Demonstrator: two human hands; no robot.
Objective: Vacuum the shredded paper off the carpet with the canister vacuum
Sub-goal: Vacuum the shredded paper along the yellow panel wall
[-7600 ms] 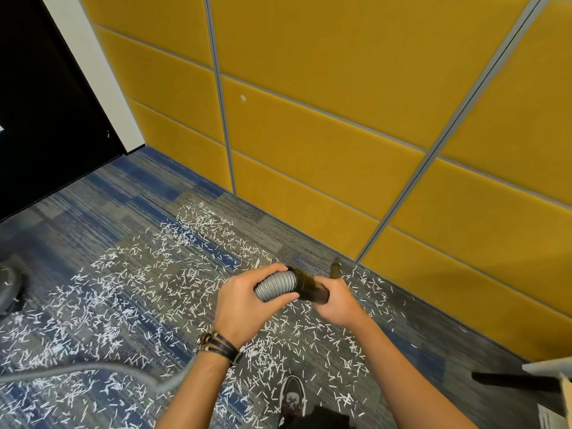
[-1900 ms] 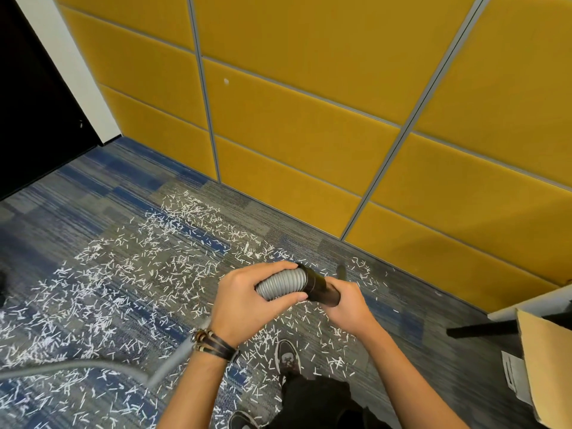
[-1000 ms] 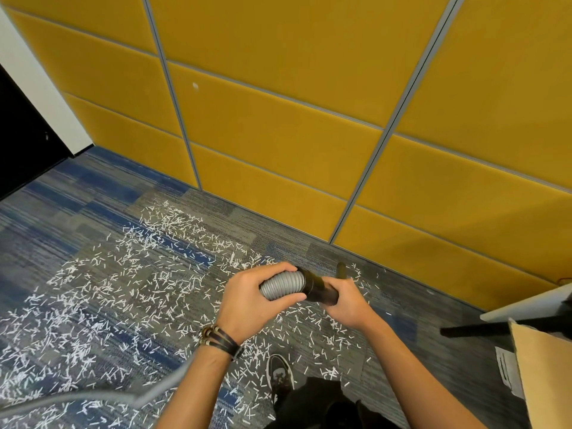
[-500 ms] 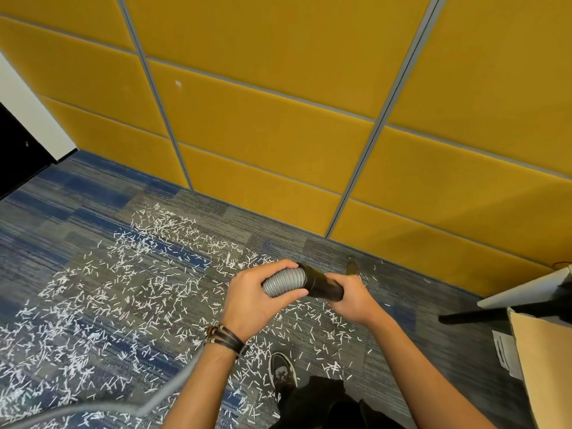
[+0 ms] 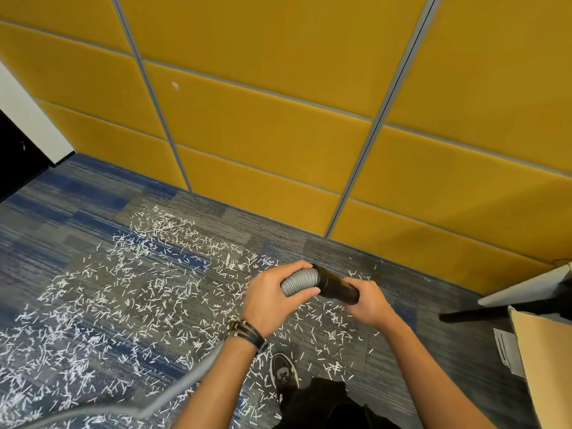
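Observation:
White shredded paper (image 5: 130, 298) is strewn over the blue-grey carpet (image 5: 62, 212), mostly to the left and around my feet. My left hand (image 5: 272, 301) grips the ribbed grey hose (image 5: 300, 283) of the vacuum at its end. My right hand (image 5: 366, 301) grips the black tube (image 5: 334, 284) that joins the hose. Both are held at waist height above the paper. The rest of the hose trails down to the lower left (image 5: 173, 394). The canister itself is out of view.
A yellow padded wall (image 5: 278, 119) runs close ahead. A cardboard box (image 5: 548, 360) and a white table edge with a black leg (image 5: 483, 314) stand at the right. A dark doorway (image 5: 15, 162) is at the far left. My shoe (image 5: 283, 373) stands on the carpet.
The view has swung right and then back a little; the box and table came into view at the right. Both hands keep the same hold on the hose and tube.

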